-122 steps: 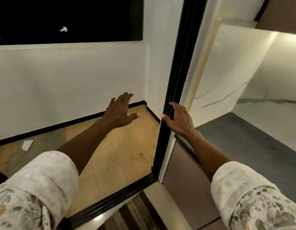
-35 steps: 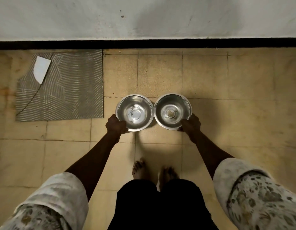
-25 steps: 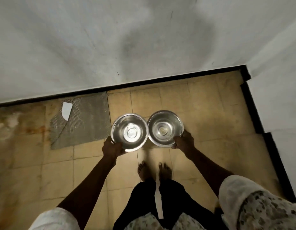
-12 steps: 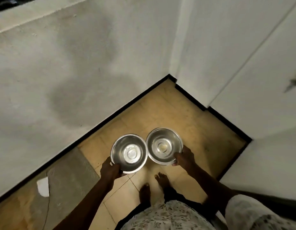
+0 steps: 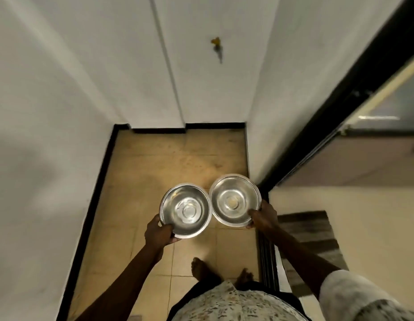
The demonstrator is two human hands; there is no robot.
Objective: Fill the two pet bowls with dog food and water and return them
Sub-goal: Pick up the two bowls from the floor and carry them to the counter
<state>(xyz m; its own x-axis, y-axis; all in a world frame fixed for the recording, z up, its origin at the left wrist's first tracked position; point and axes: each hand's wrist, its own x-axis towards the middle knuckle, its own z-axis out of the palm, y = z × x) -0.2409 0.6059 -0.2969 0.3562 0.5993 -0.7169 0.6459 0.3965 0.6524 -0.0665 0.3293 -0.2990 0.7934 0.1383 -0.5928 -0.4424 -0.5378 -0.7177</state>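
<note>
Two empty steel bowls, light, rigid and likely slippery, carried above the floor (image 5: 155,172): left hand (image 5: 158,234) pinching the left bowl (image 5: 185,210) by its near rim, right hand (image 5: 262,215) pinching the right bowl (image 5: 235,200) likewise.

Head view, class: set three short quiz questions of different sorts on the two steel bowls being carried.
1. True or false: the left bowl holds dog food.
2. Which hand grips the bowl nearer the black door frame? A left hand, B right hand.
3. Fill in: the right bowl is held by its ___.

Key: 1 false, it looks empty. 2 B. 3 rim.
</note>
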